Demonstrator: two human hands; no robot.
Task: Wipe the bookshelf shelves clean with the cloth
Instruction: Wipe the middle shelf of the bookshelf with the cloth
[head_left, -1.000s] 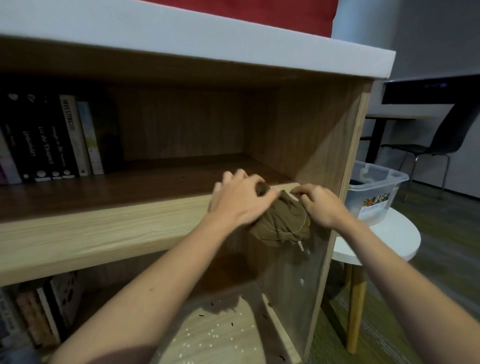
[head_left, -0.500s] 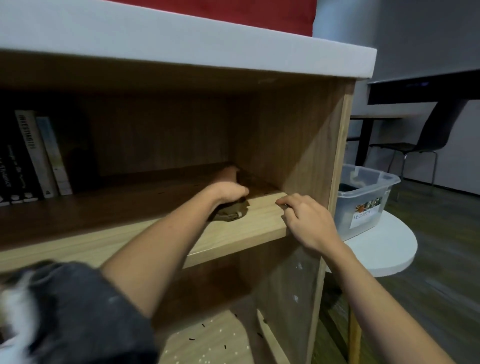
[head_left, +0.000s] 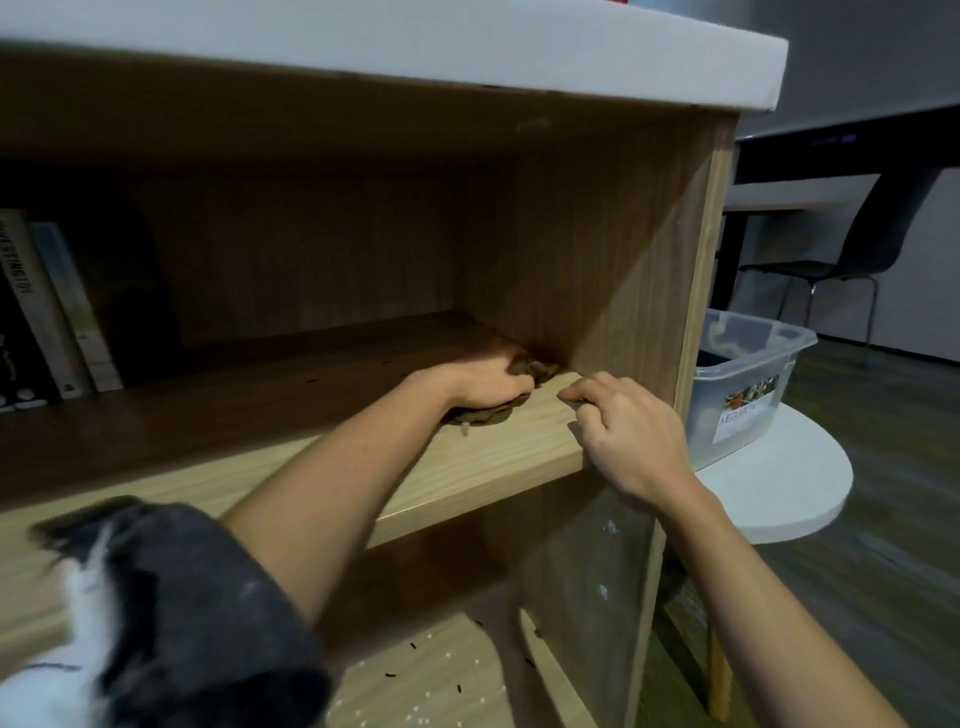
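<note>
The wooden bookshelf has a middle shelf running across the view. A crumpled olive-brown cloth lies on that shelf in the right corner against the side panel. My left hand lies on top of the cloth, fingers curled over it, pressing it down onto the board. My right hand rests at the shelf's front right corner with its fingers curled on the edge, holding nothing. Dark specks lie on the shelf left of the cloth.
Several books stand at the shelf's left end. Crumbs and white specks dot the bottom shelf. Right of the bookshelf a clear plastic bin sits on a round white side table. A dark chair stands behind.
My left hand carried the cloth from the shelf's front edge onto the shelf and deeper toward the right corner. My right hand let go of the cloth and stays at the front corner.
</note>
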